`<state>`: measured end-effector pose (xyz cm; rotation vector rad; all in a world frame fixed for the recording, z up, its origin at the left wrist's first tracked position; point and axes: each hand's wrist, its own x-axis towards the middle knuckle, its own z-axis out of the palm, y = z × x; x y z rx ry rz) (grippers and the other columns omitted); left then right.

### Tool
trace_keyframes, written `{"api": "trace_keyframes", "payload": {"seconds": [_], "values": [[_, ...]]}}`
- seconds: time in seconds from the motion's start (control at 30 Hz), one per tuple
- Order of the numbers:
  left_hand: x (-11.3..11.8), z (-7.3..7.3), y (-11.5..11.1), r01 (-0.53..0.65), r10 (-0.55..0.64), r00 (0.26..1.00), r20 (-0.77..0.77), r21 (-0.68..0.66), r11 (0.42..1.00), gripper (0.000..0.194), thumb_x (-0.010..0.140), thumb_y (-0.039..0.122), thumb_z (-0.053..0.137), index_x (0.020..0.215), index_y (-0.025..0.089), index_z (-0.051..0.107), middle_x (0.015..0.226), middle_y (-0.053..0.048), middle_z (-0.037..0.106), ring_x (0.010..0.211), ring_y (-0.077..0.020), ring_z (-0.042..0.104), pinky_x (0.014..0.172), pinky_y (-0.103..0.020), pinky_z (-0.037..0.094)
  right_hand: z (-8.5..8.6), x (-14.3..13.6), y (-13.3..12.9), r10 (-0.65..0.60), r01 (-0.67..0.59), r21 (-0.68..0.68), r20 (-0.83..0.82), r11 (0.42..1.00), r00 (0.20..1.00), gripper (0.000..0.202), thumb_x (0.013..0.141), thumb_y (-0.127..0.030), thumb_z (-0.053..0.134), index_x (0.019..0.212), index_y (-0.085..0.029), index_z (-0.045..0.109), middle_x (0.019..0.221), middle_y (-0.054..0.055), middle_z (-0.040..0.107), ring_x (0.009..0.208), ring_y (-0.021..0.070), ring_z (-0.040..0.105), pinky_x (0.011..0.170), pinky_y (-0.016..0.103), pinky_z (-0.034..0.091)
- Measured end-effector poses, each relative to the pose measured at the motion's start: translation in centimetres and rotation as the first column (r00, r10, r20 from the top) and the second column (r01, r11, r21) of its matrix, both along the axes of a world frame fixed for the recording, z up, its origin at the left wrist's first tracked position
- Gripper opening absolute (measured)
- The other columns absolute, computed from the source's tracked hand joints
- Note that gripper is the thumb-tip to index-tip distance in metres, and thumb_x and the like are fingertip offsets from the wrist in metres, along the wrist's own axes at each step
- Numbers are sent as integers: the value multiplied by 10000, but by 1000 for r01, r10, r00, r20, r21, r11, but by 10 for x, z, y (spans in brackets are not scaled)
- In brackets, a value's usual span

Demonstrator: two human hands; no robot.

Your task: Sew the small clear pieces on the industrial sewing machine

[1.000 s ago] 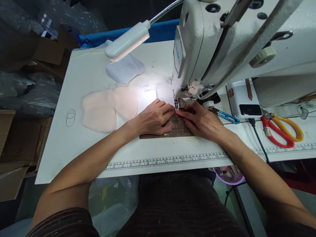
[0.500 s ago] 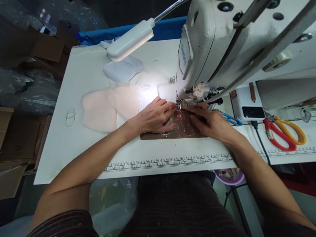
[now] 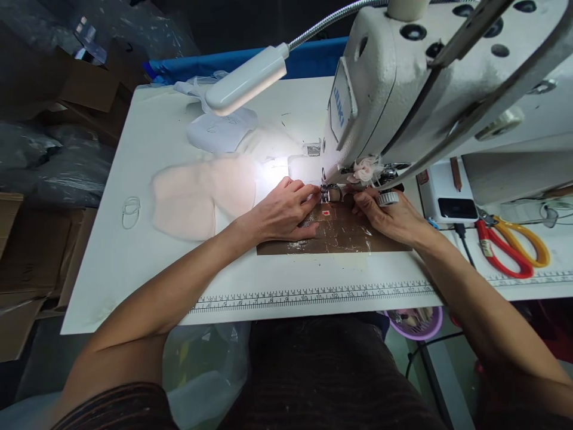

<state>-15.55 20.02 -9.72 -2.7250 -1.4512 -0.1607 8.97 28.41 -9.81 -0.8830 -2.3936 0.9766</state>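
Note:
My left hand (image 3: 289, 212) lies on the machine bed with its thumb spread away from the fingers. Its fingertips touch down just left of the presser foot (image 3: 330, 193) of a white sewing machine (image 3: 371, 83). My right hand (image 3: 391, 216) is to the right of the foot, fingers curled and thumb pressed in; what it pinches is hidden. Next to its knuckles is a ridged white dial (image 3: 388, 198). Under both hands stretches a scuffed brown plate (image 3: 344, 230) with a small red mark. Any material beneath the foot is too small to make out.
Pale pink fabric pieces (image 3: 192, 197) and thin loops (image 3: 131, 212) lie to the left. A lamp (image 3: 246, 80) hangs over a whitish cloth (image 3: 221, 128). At right are a white device (image 3: 454, 206) and red-and-yellow-handled cutters (image 3: 510, 248). A printed ruler (image 3: 313, 297) follows the front edge.
My right hand has shifted a little to the right and its fingers have curled in. The blue-handled tool beside it is now mostly covered. My left hand stays in place by the foot.

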Motion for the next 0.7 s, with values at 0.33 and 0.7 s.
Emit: {"api": "trace_keyframes", "payload": {"seconds": [0.33,0.7], "values": [[3,-7,-3,-73,72,997,21,42,996,523,967,436,406,1314,74,553,1318,-192,570,1088,-305,540,898,-455,424,-11,1,-19,-223,220,122,15,968,975,193,908,-322,540,903,-159,644,733,15,568,598,146,526,589,265,421],[-8,22,0,-542,563,810,-163,157,825,648,1009,512,354,1372,-9,479,1453,-307,464,1332,-445,458,1110,-633,293,-23,0,-27,-174,121,330,137,936,975,399,965,-362,422,1212,-127,630,881,106,641,664,230,629,626,341,498]]}}
